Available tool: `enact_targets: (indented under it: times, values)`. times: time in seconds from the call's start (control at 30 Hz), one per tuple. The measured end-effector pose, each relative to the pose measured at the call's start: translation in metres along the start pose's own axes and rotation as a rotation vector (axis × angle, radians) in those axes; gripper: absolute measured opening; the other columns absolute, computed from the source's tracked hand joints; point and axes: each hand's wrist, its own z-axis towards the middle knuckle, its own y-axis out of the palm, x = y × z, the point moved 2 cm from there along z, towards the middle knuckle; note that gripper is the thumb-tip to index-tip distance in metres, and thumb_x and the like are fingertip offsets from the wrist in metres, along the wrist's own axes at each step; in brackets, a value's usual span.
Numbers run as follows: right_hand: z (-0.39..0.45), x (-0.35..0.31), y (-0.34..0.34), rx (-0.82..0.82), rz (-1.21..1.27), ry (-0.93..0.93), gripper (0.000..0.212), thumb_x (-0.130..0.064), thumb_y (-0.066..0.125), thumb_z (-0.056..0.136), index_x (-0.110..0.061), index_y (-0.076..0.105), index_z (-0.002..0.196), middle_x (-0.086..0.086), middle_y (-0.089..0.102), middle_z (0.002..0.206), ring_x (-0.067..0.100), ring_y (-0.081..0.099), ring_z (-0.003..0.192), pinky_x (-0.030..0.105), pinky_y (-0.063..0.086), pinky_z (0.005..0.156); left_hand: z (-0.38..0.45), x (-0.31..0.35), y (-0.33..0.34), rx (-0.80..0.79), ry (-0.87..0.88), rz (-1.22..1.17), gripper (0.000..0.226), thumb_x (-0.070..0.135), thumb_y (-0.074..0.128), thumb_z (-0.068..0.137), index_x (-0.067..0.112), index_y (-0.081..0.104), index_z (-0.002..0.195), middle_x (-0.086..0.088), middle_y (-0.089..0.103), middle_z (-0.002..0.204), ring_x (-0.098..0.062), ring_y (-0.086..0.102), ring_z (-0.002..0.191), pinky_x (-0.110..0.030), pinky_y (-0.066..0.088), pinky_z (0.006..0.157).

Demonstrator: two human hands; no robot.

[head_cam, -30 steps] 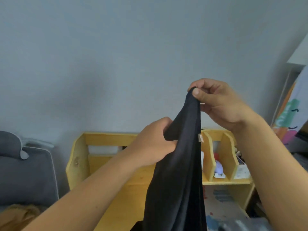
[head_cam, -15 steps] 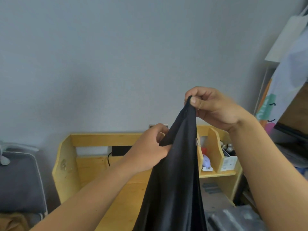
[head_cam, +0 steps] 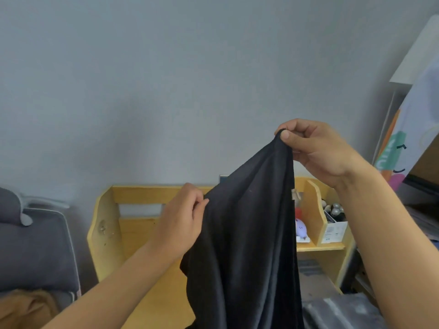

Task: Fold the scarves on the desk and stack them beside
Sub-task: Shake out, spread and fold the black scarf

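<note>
A grey wall fills the upper view. Below it stands a yellow wooden desk with shelf dividers on the right. A black scarf hangs in the air in front of the desk, held up by both hands. The right hand pinches its top corner between thumb and curled fingers. The left hand, lower, pinches the scarf's left edge with fingers pressed together. A small tag shows on the scarf's right edge.

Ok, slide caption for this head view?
Both hands hold a black scarf up: right hand pinches its top corner, left hand grips its edge, above the wooden desk.
</note>
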Motion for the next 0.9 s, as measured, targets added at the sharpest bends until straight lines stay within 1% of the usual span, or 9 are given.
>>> enact_targets:
  times: [0.13,0.2,0.27,0.33,0.4,0.47,0.57,0.73,0.9]
  values:
    - [-0.005,0.000,0.011,-0.112,-0.009,0.029,0.012,-0.014,0.063,0.088,-0.004,0.066,0.093,0.003,0.070,0.083,0.016,0.065,0.077,0.025,0.054,0.075,-0.001,-0.009,0.002,-0.249,0.019,0.225,0.016,0.042,0.055,0.099,0.029,0.057,0.091,0.013,0.061,0.077,-0.002,0.055,0.069,-0.032,0.041,0.066]
    - [-0.005,0.001,0.021,-0.170,-0.042,0.036,0.010,-0.010,0.061,0.092,-0.002,0.066,0.095,0.005,0.070,0.085,0.017,0.066,0.079,0.027,0.054,0.078,0.011,-0.014,0.007,-0.299,-0.047,0.213,0.011,0.036,0.054,0.101,0.036,0.061,0.109,0.018,0.061,0.108,-0.006,0.061,0.090,-0.029,0.044,0.073]
    - [-0.005,0.003,0.031,-0.190,-0.053,0.047,0.008,-0.006,0.059,0.095,-0.001,0.066,0.097,0.007,0.070,0.086,0.018,0.065,0.081,0.028,0.054,0.080,0.026,-0.016,0.013,-0.305,-0.004,0.245,0.033,0.011,0.055,0.098,0.031,0.068,0.121,0.010,0.045,0.139,-0.015,0.061,0.105,-0.025,0.046,0.086]
    - [-0.005,0.004,0.039,-0.192,-0.032,0.056,0.008,-0.005,0.059,0.096,-0.002,0.066,0.097,0.006,0.070,0.086,0.018,0.065,0.081,0.028,0.054,0.079,0.034,-0.011,0.019,-0.411,-0.003,0.126,0.042,0.000,0.054,0.093,0.033,0.074,0.109,0.012,0.051,0.134,-0.013,0.060,0.106,-0.029,0.049,0.093]
    - [-0.005,0.005,0.041,-0.184,0.003,0.059,0.008,-0.008,0.060,0.093,-0.003,0.066,0.095,0.005,0.069,0.084,0.017,0.065,0.079,0.027,0.054,0.077,0.026,-0.002,0.025,-0.505,-0.061,-0.019,0.039,0.005,0.055,0.093,0.040,0.071,0.085,0.025,0.063,0.102,-0.006,0.063,0.095,-0.035,0.052,0.088]
    - [-0.006,0.005,0.038,-0.166,0.041,0.069,0.012,-0.014,0.063,0.088,-0.005,0.066,0.094,0.005,0.069,0.084,0.017,0.065,0.078,0.027,0.054,0.076,0.005,-0.002,0.038,-0.628,-0.087,-0.084,0.025,0.015,0.059,0.095,0.037,0.065,0.084,0.017,0.068,0.090,-0.004,0.065,0.087,-0.037,0.056,0.085]
    - [-0.009,0.008,0.031,-0.137,0.056,0.091,0.016,-0.018,0.065,0.084,-0.005,0.066,0.094,0.005,0.070,0.084,0.017,0.066,0.078,0.028,0.055,0.075,-0.024,-0.001,0.044,-0.765,-0.018,-0.217,0.010,0.026,0.061,0.095,0.033,0.069,0.096,0.010,0.065,0.106,-0.011,0.064,0.104,-0.045,0.054,0.095]
    - [-0.011,0.012,0.026,-0.210,0.080,0.122,0.025,-0.026,0.074,0.075,-0.008,0.069,0.091,0.004,0.070,0.083,0.017,0.067,0.077,0.028,0.056,0.074,-0.032,0.012,0.034,-0.786,-0.022,-0.526,0.032,0.011,0.054,0.091,0.024,0.071,0.116,0.007,0.060,0.130,-0.018,0.051,0.129,-0.048,0.038,0.111]
    - [-0.015,0.015,0.025,-0.335,0.111,0.160,0.016,-0.023,0.073,0.079,-0.010,0.071,0.090,0.005,0.070,0.080,0.018,0.067,0.075,0.030,0.055,0.074,-0.024,0.020,0.030,-0.769,-0.119,-0.698,0.050,0.042,0.045,0.099,0.007,0.064,0.130,-0.008,0.052,0.137,-0.023,0.046,0.135,-0.053,0.032,0.117]
